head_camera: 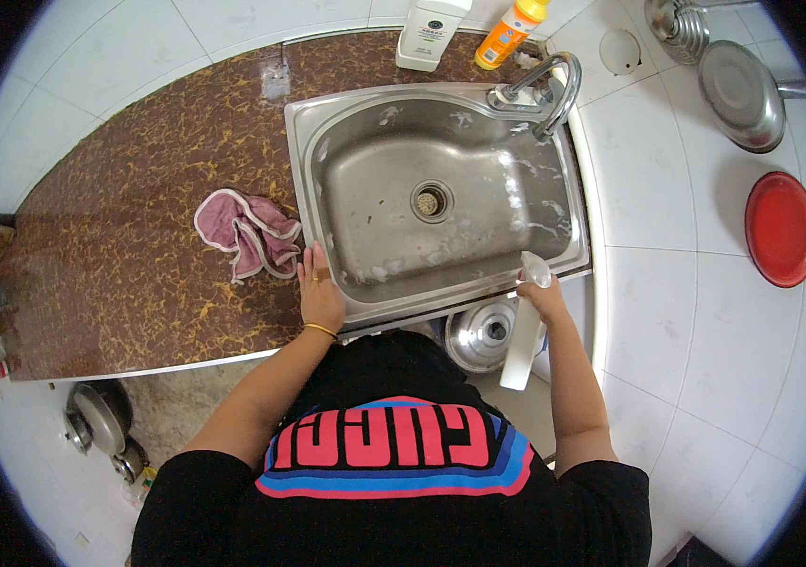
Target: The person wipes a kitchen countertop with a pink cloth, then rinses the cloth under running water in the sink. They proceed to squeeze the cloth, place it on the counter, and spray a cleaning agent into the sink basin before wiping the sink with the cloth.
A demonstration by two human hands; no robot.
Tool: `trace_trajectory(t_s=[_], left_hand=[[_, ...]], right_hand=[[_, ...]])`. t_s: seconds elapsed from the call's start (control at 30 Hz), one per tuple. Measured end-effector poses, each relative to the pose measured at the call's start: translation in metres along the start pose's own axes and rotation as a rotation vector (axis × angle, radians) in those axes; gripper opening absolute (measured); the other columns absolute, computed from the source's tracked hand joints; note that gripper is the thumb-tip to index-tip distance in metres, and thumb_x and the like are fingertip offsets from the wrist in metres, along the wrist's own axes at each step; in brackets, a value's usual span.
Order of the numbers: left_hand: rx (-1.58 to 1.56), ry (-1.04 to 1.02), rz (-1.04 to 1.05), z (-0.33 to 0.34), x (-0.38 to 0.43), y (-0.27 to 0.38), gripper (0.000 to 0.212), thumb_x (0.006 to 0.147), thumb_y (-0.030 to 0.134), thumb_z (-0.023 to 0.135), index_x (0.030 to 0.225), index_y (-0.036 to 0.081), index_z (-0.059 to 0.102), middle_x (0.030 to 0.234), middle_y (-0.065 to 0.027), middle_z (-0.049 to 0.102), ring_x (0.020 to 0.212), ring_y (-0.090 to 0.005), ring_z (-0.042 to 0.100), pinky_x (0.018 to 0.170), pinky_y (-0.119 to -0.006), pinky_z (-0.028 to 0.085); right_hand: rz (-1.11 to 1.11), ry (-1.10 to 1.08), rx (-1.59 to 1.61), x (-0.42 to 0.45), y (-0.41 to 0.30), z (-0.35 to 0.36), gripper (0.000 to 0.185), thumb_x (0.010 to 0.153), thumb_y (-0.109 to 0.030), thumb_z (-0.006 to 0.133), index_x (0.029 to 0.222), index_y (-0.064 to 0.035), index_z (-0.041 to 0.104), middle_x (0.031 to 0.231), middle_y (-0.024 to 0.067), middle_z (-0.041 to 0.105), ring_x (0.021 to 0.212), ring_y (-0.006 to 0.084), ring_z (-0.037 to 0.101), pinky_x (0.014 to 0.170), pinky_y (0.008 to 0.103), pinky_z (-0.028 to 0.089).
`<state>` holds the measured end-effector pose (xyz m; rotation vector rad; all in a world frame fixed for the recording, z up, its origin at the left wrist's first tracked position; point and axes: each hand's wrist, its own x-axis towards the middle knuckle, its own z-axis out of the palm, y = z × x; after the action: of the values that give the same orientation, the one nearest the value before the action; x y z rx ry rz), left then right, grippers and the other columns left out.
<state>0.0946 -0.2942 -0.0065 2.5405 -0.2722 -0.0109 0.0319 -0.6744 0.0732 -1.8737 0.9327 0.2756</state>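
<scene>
My right hand [546, 299] grips a white spray bottle [518, 354] by its neck, just over the front right edge of the stainless steel sink [375, 170]. The bottle's clear trigger head [535, 269] points toward the basin. Flat on the sink's left rim rests my left hand [321, 292], holding nothing, beside a crumpled pink cloth [261, 234] with white edging. White foam [513, 184] clings to the basin's right side and walls. In the middle of the basin floor sits the drain [431, 201], with a few dark bits to its left.
A chrome faucet [562, 99] curves over the back right corner. Behind the sink stand a white bottle [433, 35] and an orange bottle with a yellow cap [511, 34]. Pans, one red [780, 228], hang on the right wall. A metal lid [481, 334] lies below the counter's front edge.
</scene>
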Motion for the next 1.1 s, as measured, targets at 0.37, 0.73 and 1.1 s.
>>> trace_trajectory(t_s=[0.37,0.73,1.1], left_hand=[[0.064,-0.025,-0.012,0.002,-0.001,-0.002,0.057,0.08,0.001,0.033,0.133,-0.001,0.012,0.137,-0.0171,0.023,0.126,-0.0332,0.023,0.104,-0.044,0.015],[0.02,0.001,0.013,-0.002,0.0,-0.001,0.056,0.082,0.002,0.032,0.134,0.002,0.01,0.136,-0.0175,0.025,0.125,-0.0328,0.025,0.105,-0.043,0.015],[0.025,-0.002,0.035,0.003,-0.001,-0.004,0.064,0.075,-0.002,0.037,0.133,0.0,0.01,0.135,-0.0186,0.024,0.126,-0.035,0.022,0.104,-0.045,0.015]], right_hand=[[-0.094,-0.005,0.108,0.0,-0.028,0.003,0.025,0.057,-0.005,0.06,0.082,-0.0039,0.061,0.077,0.0034,0.059,0.071,0.0143,0.054,0.065,0.0271,0.043],[-0.214,-0.28,0.072,-0.006,-0.092,0.068,0.035,0.058,-0.005,0.061,0.093,-0.003,0.06,0.08,0.0028,0.06,0.074,0.0133,0.055,0.069,0.0252,0.043],[-0.257,-0.42,0.082,-0.017,-0.106,0.112,0.033,0.061,-0.005,0.062,0.094,-0.0031,0.06,0.084,0.0061,0.062,0.077,0.0137,0.056,0.068,0.0259,0.044]])
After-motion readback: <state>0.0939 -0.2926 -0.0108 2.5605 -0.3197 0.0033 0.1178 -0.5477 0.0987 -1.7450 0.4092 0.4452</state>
